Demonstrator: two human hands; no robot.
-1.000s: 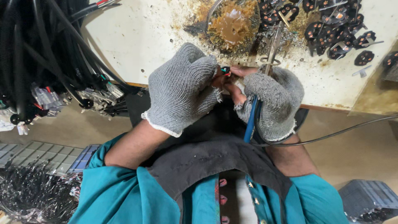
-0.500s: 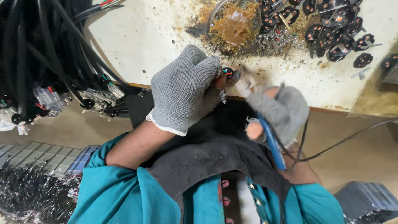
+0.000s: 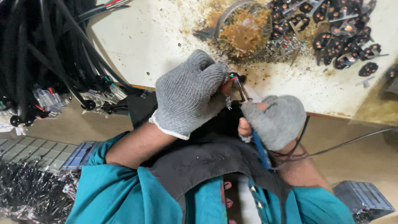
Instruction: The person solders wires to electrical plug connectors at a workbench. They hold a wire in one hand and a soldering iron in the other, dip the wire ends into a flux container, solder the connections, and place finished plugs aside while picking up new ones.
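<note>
**Gloved hands on small plug part at bench edge**

No readable labels to tell; clear packets w/ red bits (image 3: 49,99) hang at left among black cables (image 3: 37,54). Blue ribbed tray (image 3: 364,198) low right, another (image 3: 81,152) low left.

Small black connector (image 3: 235,78), w/ red & green wire ends, sits at the left hand's fingertips, just over the white stained bench (image 3: 157,37) edge. Left hand (image 3: 188,95) in grey knit glove, fingers curled tight, pinched on the connector. Right hand (image 3: 275,120), grey glove, fist closed round a blue-handled tool (image 3: 260,150); its metal tip meets the connector. Thin black cord (image 3: 344,143) trails right from that hand. Both forearms bare, teal sleeves pushed up, wrists close together above a dark lap cloth (image 3: 207,157). Round dish of brown paste (image 3: 244,29) and heap of black plug inserts (image 3: 331,29) lie beyond on bench.
</note>
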